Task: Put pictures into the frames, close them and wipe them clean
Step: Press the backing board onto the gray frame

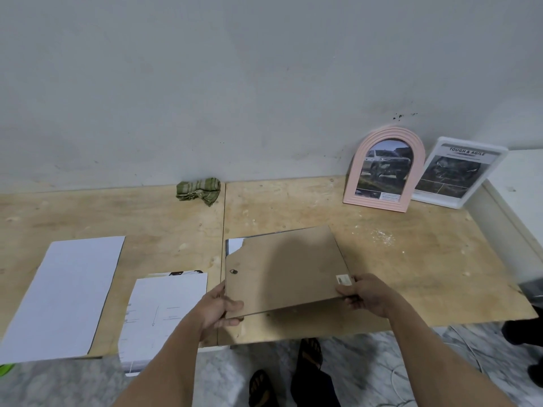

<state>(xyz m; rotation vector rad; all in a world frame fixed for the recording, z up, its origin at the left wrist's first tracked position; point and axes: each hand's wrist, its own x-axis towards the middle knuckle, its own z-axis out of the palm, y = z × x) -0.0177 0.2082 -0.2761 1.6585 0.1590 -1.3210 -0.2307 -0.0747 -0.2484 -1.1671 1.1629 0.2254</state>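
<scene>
Both hands hold a brown backing board (282,265) by its near edge, tilted up slightly over the wooden table (411,274). My left hand (220,308) grips the near left corner and my right hand (364,293) grips the near right corner, by a small label. The board's far left corner is broken off, and a white sheet (234,245) shows beneath it. Against the wall at the right stand a pink arched frame (385,171) and a white frame (461,173), each with a car picture in it. A crumpled green cloth (199,190) lies by the wall.
A large white sheet (64,295) lies on the table's left side. A stack of printed papers (164,315) overhangs the front edge beside my left arm. Below the edge are sandalled feet (308,353) on a marble floor. A white ledge (526,183) borders the right.
</scene>
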